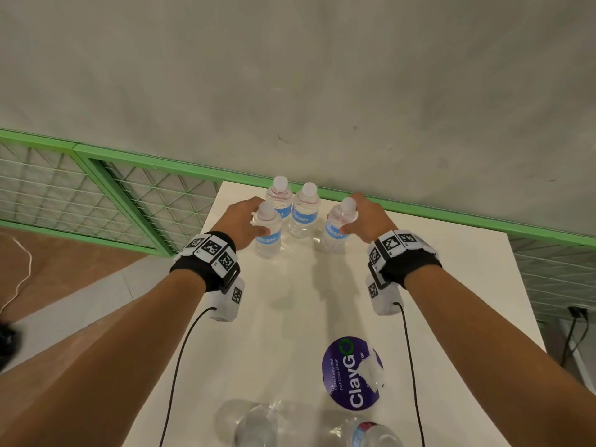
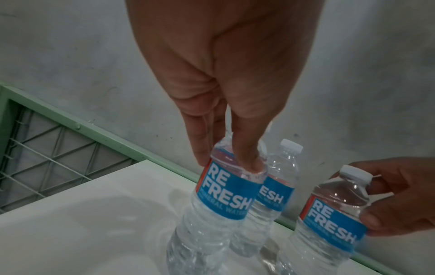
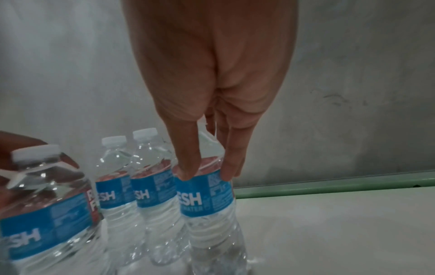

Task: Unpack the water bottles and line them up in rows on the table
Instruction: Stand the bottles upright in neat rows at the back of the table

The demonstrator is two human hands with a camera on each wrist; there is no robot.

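Observation:
Several clear water bottles with blue labels stand at the far end of the white table (image 1: 419, 285). My left hand (image 1: 245, 221) grips the shoulder of the front left bottle (image 1: 268, 235), seen close in the left wrist view as a bottle (image 2: 221, 201) under my fingers (image 2: 249, 158). My right hand (image 1: 364, 217) holds the front right bottle (image 1: 337, 229) near its neck; that bottle (image 3: 207, 201) is pinched by thumb and fingers (image 3: 186, 167). Two more bottles (image 1: 280, 196) (image 1: 304, 209) stand behind, free of either hand.
More bottles in torn clear plastic wrap (image 1: 258, 421) lie at the table's near edge, beside a purple round sticker (image 1: 350, 372). A green railing (image 1: 161, 162) with wire mesh runs behind the table, a grey wall beyond it. Cables trail from both wrist units.

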